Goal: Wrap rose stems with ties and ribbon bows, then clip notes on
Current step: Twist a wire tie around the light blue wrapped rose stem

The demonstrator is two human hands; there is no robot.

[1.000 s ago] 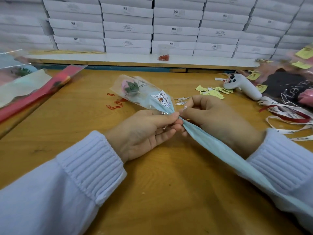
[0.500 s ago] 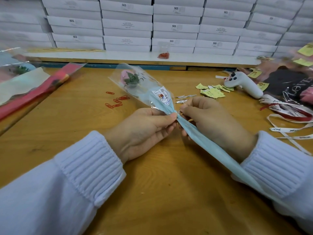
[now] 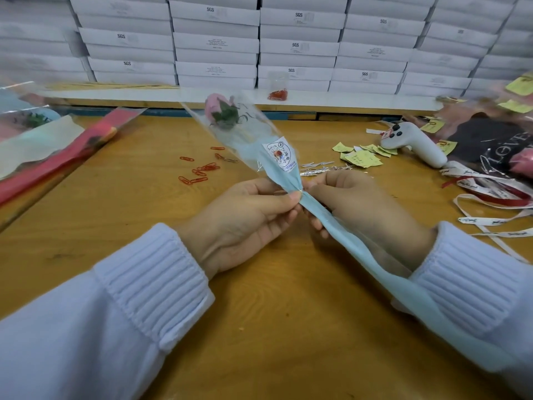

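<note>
Left hand [image 3: 242, 217] and right hand [image 3: 354, 203] pinching wrapped rose [image 3: 248, 134] at its gathered neck, bloom raised above wooden table [image 3: 121, 215]

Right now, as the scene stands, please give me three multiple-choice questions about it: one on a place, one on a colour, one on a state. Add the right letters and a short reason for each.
1. Where do the loose red paper clips lie?
A. on the white boxes
B. on the table, left of the wrapped rose
C. on the floor

2. What colour is the paper round the stem?
A. yellow
B. black
C. light blue

3. What are the left hand and the right hand doing?
A. both pinch the paper at its narrow neck
B. both lie flat on the table
C. both hang idle

Answers:
1 B: the clips are scattered on the table beside the flower.
2 C: the paper is pale blue along its whole length.
3 A: the fingertips of both hands meet on the gathered paper.
</note>
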